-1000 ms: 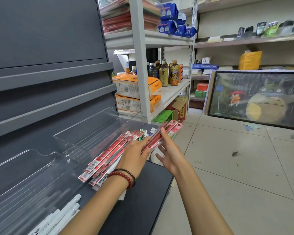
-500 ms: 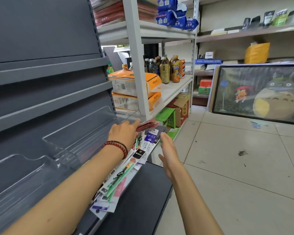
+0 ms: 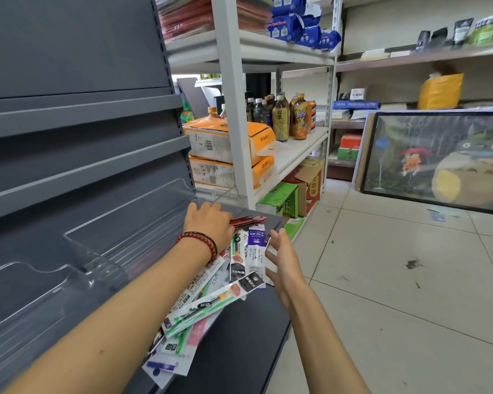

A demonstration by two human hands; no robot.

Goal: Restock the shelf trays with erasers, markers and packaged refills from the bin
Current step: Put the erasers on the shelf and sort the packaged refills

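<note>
My left hand [image 3: 208, 223], with a red bead bracelet on the wrist, reaches knuckles-up to the far end of the clear shelf tray [image 3: 120, 220] and holds a bundle of red refill packs [image 3: 248, 220] whose tips stick out past the fingers. Below that hand, a loose fan of white, green and purple packaged refills [image 3: 241, 275] lies along the dark shelf ledge [image 3: 239, 336]. My right hand [image 3: 282, 260] hovers just right of this pile, fingers straight and apart, holding nothing. My left forearm hides part of the pile.
A second clear tray [image 3: 26, 294] sits nearer left. Behind stands a white metal rack [image 3: 234, 109] with orange boxes [image 3: 228, 140] and drink bottles [image 3: 281, 118]. Green cartons [image 3: 279, 199] sit under it. A framed picture [image 3: 439, 160] leans on the right wall above the tiled floor.
My left hand carried the red refill packs forward to the tray's far end. My right hand let go of them and opened beside the pile. The white, green and purple packs came into sight.
</note>
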